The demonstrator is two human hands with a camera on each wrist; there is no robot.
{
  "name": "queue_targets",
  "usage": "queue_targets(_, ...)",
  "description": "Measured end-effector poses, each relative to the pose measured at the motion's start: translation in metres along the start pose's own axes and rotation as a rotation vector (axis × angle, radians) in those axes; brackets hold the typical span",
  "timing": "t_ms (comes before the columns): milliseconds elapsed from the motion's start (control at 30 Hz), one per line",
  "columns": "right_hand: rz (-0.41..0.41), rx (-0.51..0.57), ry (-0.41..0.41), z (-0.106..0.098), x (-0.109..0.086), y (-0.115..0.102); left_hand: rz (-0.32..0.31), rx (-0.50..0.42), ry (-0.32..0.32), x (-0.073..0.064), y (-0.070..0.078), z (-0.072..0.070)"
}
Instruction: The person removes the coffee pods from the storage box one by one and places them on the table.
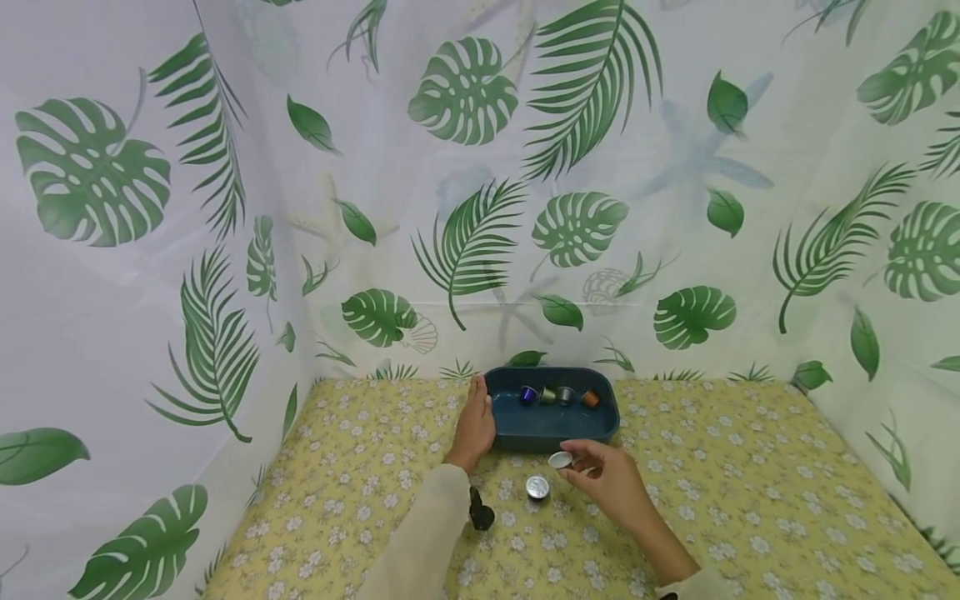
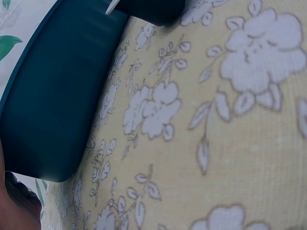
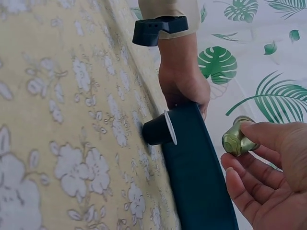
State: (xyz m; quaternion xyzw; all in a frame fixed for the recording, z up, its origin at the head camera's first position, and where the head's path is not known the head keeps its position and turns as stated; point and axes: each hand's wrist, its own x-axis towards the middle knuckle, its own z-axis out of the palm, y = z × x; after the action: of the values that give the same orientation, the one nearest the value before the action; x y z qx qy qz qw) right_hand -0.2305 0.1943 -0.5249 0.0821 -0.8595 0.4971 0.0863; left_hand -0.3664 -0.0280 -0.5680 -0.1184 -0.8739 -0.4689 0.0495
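My right hand [image 1: 611, 483] pinches a light green coffee capsule [image 3: 235, 140] between thumb and fingertips, just in front of the dark blue tray [image 1: 517, 427]. The held capsule's pale lid [image 1: 560, 459] faces up toward the head camera. Below it, a dark coffee capsule [image 3: 156, 131] with a silver lid [image 1: 537, 487] stands on the cloth, lid up. My left hand [image 1: 476, 423] lies along the tray's left end, fingers straight and touching the wall. Only part of the left hand [image 2: 19, 206] shows in the left wrist view.
Inside the tray, a purple capsule [image 1: 528, 394], a green capsule [image 1: 547, 396], a grey capsule [image 1: 565, 397] and an orange capsule [image 1: 590, 399] lie near the back. Yellow flowered cloth [image 1: 360, 500] covers the table. A leaf-printed curtain [image 1: 480, 208] hangs behind.
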Motion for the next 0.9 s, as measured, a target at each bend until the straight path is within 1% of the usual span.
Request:
queue_targets(267,0.008,0.037,-0.027,-0.001,-0.007,0.007,0.014,0.007,-0.023,0.001,-0.001,0.0)
queue_targets(433,0.041,0.049,-0.049,-0.001,-0.01,0.013,0.005,0.017,-0.023,0.001,0.001,-0.001)
queue_targets(500,0.04,0.058,-0.074,-0.001,-0.011,0.016,0.001,0.027,-0.024,0.001,0.001,0.0)
queue_targets(700,-0.002,0.088,-0.173,-0.001,-0.014,0.025,0.0,0.029,-0.017,0.001,0.002,-0.001)
queue_targets(900,-0.001,0.085,-0.206,0.0,-0.017,0.03,-0.009,0.026,-0.022,0.002,0.0,0.001)
